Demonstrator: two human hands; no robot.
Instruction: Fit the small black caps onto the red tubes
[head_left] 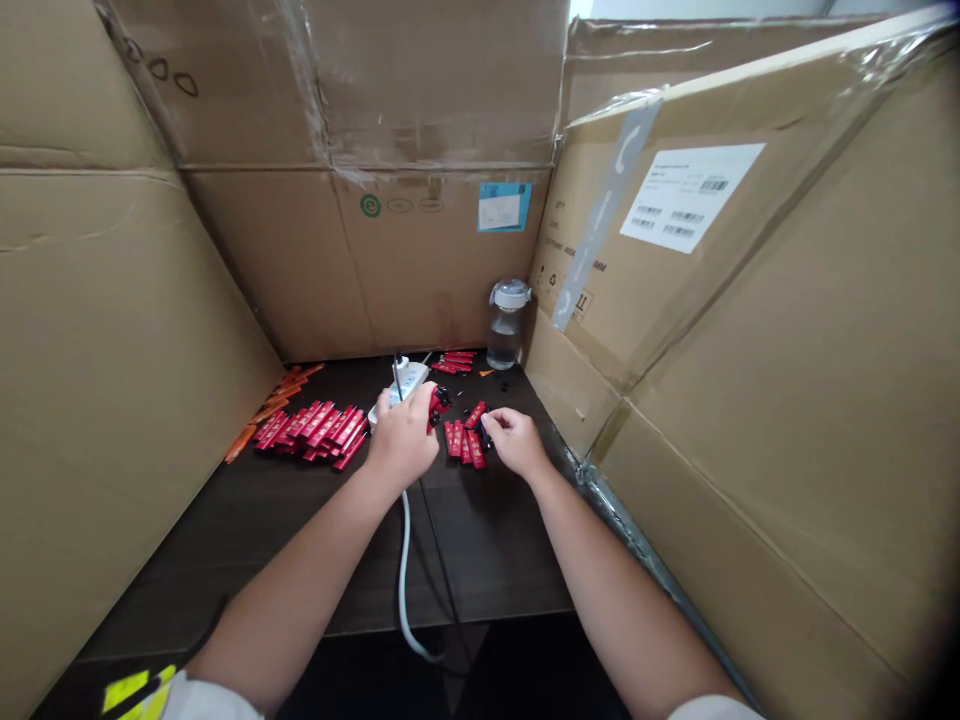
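Note:
My left hand is closed, fingers curled around a small red and black piece held just above the dark table, next to a white power strip. My right hand is closed in a pinch on a small black part, right beside a short row of red pieces. A larger pile of red pieces lies to the left of my left hand.
Cardboard walls enclose the table on three sides. A clear bottle with a white cap stands at the back right. Orange strips lie far left, more red pieces at the back. A white cable runs toward me.

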